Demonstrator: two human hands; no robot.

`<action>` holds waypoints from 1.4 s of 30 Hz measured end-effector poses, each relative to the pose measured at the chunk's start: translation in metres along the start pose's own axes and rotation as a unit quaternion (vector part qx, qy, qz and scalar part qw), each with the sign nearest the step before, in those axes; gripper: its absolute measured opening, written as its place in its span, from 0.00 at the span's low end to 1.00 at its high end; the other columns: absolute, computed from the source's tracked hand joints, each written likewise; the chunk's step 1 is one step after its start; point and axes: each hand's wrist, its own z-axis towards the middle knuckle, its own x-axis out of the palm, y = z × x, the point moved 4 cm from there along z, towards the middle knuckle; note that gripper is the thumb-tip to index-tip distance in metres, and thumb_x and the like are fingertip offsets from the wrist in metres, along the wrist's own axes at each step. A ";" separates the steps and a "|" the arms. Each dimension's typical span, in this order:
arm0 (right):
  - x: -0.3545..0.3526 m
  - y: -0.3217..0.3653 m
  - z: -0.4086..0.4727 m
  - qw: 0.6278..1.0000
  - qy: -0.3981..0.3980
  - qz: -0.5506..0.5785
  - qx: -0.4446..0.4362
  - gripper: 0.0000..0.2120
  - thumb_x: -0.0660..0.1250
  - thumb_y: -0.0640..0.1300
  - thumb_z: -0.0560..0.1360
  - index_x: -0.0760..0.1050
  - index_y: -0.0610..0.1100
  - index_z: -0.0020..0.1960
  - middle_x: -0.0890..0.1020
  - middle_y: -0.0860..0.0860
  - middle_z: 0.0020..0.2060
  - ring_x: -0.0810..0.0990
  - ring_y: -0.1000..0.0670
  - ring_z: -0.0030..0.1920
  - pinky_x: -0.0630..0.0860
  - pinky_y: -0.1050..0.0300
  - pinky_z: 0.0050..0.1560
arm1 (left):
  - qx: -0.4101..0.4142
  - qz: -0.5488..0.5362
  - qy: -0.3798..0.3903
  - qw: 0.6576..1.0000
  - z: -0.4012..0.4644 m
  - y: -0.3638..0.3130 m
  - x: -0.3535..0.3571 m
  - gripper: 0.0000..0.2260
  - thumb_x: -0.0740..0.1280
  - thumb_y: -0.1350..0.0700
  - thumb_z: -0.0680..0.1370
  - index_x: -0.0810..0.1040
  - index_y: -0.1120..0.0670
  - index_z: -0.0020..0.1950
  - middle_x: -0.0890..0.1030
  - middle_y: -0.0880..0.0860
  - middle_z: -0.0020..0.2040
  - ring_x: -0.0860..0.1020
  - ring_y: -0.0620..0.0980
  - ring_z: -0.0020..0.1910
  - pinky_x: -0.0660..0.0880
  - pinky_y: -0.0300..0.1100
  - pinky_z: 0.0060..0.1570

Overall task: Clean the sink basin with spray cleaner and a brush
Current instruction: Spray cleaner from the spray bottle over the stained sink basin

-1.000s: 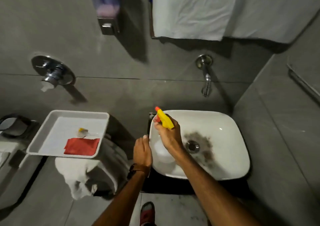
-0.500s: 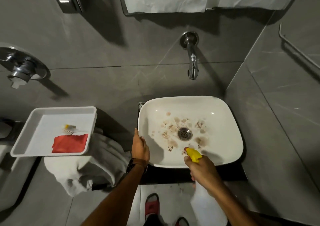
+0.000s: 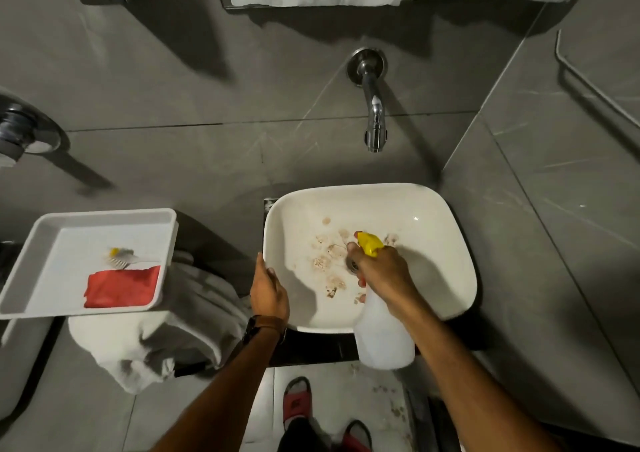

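Head view: right hand point(image 3: 382, 271) hides sink basin point(image 3: 433, 209) drain.

A bathroom: white sink basin point(image 3: 450, 230), wall tap point(image 3: 372, 105), grey tiles.

- The scene is seen through a single head-worn view, looking steeply down and forward from above the sink basin point(image 3: 443, 216).
- The grey tiled wall with the tap point(image 3: 373, 105) is faced, and it fills the upper half.
- Both forearms are seen entering from the bottom edge, so the basin is viewed from close range.
- Straight lines are bowed toward the edges, as a wide-angle lens bends them.
- The tray point(image 3: 45, 244) at the left is slightly smeared, perhaps by camera motion.
- No second view is given.
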 end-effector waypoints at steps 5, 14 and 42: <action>-0.025 0.003 0.021 0.999 -0.045 0.013 0.008 0.17 0.68 0.59 0.75 0.82 0.57 0.62 0.87 0.49 0.45 0.84 0.46 0.36 0.84 0.51 0.42 | -0.004 0.018 -0.004 1.000 -0.001 -0.001 0.000 0.21 0.51 0.53 0.84 0.57 0.48 0.78 0.78 0.56 0.63 0.79 0.57 0.56 0.78 0.55 0.57; -0.076 -0.030 0.022 0.995 -0.090 0.021 0.031 0.13 0.68 0.63 0.69 0.82 0.65 0.53 0.85 0.50 0.36 0.81 0.48 0.29 0.84 0.47 0.33 | -0.019 0.029 -0.005 0.999 -0.003 -0.004 -0.001 0.21 0.51 0.54 0.84 0.56 0.47 0.78 0.78 0.57 0.64 0.79 0.58 0.57 0.78 0.57 0.58; -0.113 -0.120 -0.043 0.987 -0.107 -0.070 0.100 0.24 0.65 0.72 0.62 0.85 0.57 0.47 0.83 0.50 0.27 0.84 0.44 0.29 0.84 0.47 0.37 | -0.039 0.028 0.001 0.999 -0.004 -0.003 -0.001 0.21 0.51 0.52 0.84 0.57 0.47 0.78 0.78 0.59 0.64 0.78 0.61 0.58 0.76 0.59 0.60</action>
